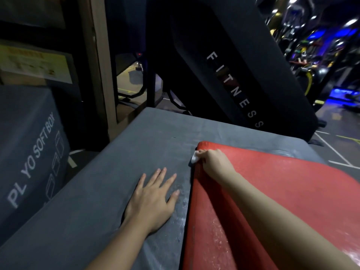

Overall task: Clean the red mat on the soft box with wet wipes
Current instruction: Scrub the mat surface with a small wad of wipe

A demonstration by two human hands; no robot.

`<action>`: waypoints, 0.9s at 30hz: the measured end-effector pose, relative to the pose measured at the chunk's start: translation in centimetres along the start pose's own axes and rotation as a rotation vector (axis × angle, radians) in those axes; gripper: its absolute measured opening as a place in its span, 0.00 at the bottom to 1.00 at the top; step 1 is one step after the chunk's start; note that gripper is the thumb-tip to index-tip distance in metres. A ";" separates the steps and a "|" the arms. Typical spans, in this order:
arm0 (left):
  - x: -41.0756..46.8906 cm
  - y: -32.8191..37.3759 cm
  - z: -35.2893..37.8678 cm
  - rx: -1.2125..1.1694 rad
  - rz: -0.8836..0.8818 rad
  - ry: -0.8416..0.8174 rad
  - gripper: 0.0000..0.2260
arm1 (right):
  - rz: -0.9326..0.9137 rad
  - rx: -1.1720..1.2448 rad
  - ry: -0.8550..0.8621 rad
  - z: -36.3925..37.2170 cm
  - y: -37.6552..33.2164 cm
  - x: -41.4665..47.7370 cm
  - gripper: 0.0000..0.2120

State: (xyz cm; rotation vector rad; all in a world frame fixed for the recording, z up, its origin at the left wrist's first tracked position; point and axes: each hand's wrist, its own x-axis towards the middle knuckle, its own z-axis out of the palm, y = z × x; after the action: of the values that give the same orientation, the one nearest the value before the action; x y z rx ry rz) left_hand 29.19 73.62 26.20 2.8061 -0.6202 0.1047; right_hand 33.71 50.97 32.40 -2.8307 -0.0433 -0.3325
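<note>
A red mat (272, 184) lies over the right half of the grey soft box (120, 156), its near part glistening wet. My right hand (214, 162) grips a small white wet wipe (195, 157) and presses it against the mat's far left corner, at the mat's left edge. My left hand (153, 197) rests flat with spread fingers on the grey box top, just left of the mat's edge. Most of the wipe is hidden under my fingers.
A second grey box marked PLYO SOFT BOX (29, 152) stands lower at the left. A big black machine marked FITNESS (233, 84) rises just behind the box. A wooden post (101, 65) stands at the back left. Gym floor with painted lines (335, 151) lies to the right.
</note>
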 end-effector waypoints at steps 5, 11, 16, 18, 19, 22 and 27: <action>0.2 -0.1 -0.1 -0.001 0.002 0.005 0.36 | 0.101 0.083 0.044 0.1 0.7 2.6 0.21; 0.5 -0.3 0.3 -0.006 0.001 0.014 0.34 | 0.054 -0.049 -0.012 -1.3 -1.2 -6.3 0.21; 0.4 -0.2 0.4 -0.004 0.004 0.003 0.27 | 0.023 0.003 0.033 -1.8 -3.2 -11.4 0.18; 0.5 -0.2 0.3 0.010 -0.002 0.013 0.27 | 0.005 0.013 0.022 -1.6 -3.2 -9.7 0.18; 0.5 -0.3 0.3 0.007 -0.007 0.009 0.27 | 0.007 -0.010 -0.006 -1.5 -3.0 -8.1 0.18; 0.4 -0.1 0.0 0.004 -0.003 -0.011 0.27 | 0.104 -0.001 -0.043 -1.1 -2.0 -4.6 0.18; 0.7 -0.2 0.1 -0.005 -0.002 -0.004 0.27 | 0.031 -0.091 0.058 -0.1 -2.6 -7.5 0.19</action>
State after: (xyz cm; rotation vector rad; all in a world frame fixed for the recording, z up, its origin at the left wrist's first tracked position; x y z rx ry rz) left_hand 29.86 73.49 26.19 2.8028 -0.6171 0.0966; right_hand 26.26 53.47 31.45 -2.9059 0.0288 -0.4189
